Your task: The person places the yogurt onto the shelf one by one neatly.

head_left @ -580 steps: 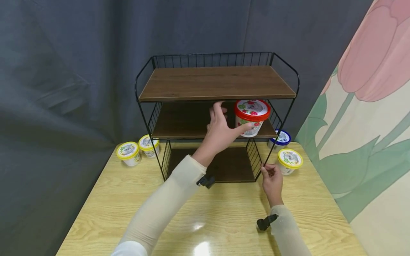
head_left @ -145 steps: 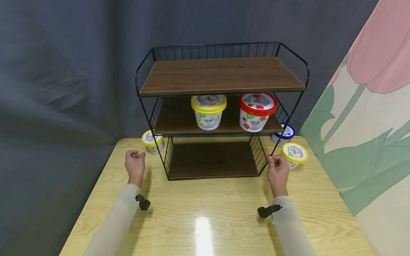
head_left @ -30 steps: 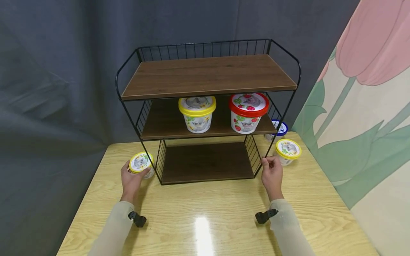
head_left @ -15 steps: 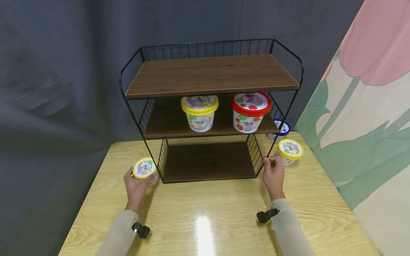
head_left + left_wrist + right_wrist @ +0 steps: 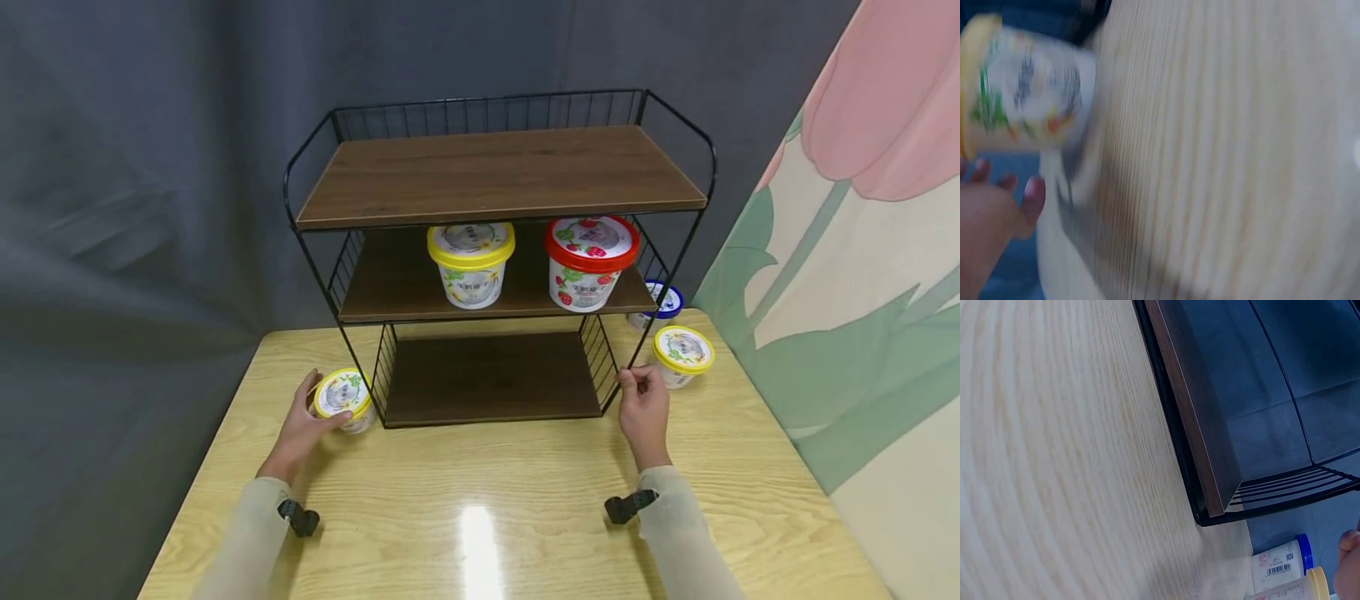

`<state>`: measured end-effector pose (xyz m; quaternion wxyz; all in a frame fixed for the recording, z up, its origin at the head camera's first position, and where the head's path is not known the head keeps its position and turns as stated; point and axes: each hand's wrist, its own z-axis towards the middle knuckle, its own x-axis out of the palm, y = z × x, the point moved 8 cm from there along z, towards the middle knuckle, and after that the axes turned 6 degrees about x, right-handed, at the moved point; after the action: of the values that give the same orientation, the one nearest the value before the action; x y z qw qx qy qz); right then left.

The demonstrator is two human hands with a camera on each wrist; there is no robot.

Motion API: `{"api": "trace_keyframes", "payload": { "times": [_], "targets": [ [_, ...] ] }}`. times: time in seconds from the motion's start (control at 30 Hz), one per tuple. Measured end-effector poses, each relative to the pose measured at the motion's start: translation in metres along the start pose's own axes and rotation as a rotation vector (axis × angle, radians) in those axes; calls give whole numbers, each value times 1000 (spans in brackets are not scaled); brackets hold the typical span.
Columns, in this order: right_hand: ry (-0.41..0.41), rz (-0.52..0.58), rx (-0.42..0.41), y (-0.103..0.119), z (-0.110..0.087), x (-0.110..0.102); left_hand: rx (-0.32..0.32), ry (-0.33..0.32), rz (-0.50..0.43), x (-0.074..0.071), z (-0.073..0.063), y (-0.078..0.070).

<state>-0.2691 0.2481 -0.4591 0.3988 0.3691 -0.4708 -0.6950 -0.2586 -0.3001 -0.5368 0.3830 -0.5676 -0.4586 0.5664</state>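
Note:
My left hand (image 5: pixel 303 421) is at a white tub with a yellow lid (image 5: pixel 343 393), on the table left of the rack. Its thumb and fingers are spread along the tub's near and left sides. The left wrist view, blurred, shows the tub (image 5: pixel 1035 94) with a gap between it and the thumb. My right hand (image 5: pixel 645 415) pinches the lower front right post of the three-tier rack (image 5: pixel 498 179), which has brown boards and a black wire frame. On the middle board stand a yellow-lidded tub (image 5: pixel 472 265) and a red-lidded tub (image 5: pixel 591 262).
Right of the rack, another yellow-lidded tub (image 5: pixel 682 356) stands close beside my right hand, with a blue-lidded tub (image 5: pixel 663 301) behind it. A dark curtain (image 5: pixel 187 167) hangs behind the wooden table (image 5: pixel 420 500). A wall with painted flowers (image 5: pixel 862 292) borders the right side.
Earlier, a yellow-lidded tub came onto the middle board. My left hand drew the left tub nearer, then its wrist swung left while the tub stayed put. My right hand kept its place.

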Motion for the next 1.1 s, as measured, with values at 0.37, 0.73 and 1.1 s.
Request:
{"api": "trace_keyframes", "payload": {
  "times": [0.37,0.73,1.1],
  "targets": [
    [-15,16,-3,2,1,-5,49,185,-35,7,5,12],
    [-3,7,9,3,1,-3,34,43,-50,5,-4,11],
    [-20,9,13,1,1,-4,-21,-106,-59,6,-24,19]
  ]
}}
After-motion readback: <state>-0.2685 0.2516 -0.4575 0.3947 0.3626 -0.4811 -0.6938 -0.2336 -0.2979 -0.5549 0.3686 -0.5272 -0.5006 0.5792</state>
